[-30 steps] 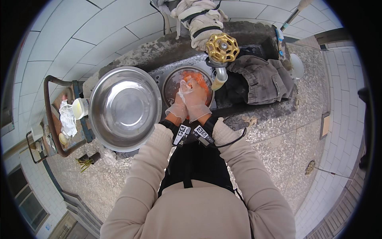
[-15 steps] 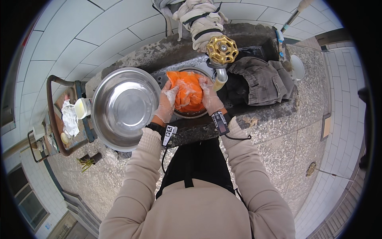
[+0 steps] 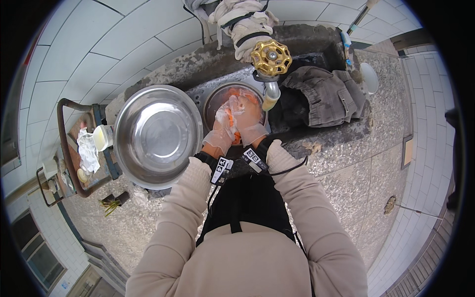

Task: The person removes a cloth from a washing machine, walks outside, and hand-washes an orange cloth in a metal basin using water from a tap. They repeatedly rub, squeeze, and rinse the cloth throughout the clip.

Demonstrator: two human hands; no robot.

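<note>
My left hand (image 3: 222, 126) and my right hand (image 3: 248, 118), both in clear thin gloves with white suds, are pressed together around a wet orange cloth (image 3: 230, 118). Only strips of the cloth show between and below the fingers, so its kind is hidden. Both hands are closed on it, over a smaller metal basin (image 3: 205, 108) standing in the dark stone sink (image 3: 198, 62). A tap (image 3: 271, 94) with a brass wheel handle (image 3: 271, 58) rises just right of my right hand.
A large, shiny metal basin (image 3: 159, 136) stands left of the hands. Grey trousers (image 3: 324, 96) hang over the sink's right side. A white tub (image 3: 102, 137) sits beside a rusty metal frame (image 3: 63, 128). Cloth wraps the pipe (image 3: 245, 24) behind the tap.
My hands have come together and squeezed the orange cloth into a small, mostly hidden bundle. Before, they were apart on either side of its wider spread. More of the smaller basin shows now.
</note>
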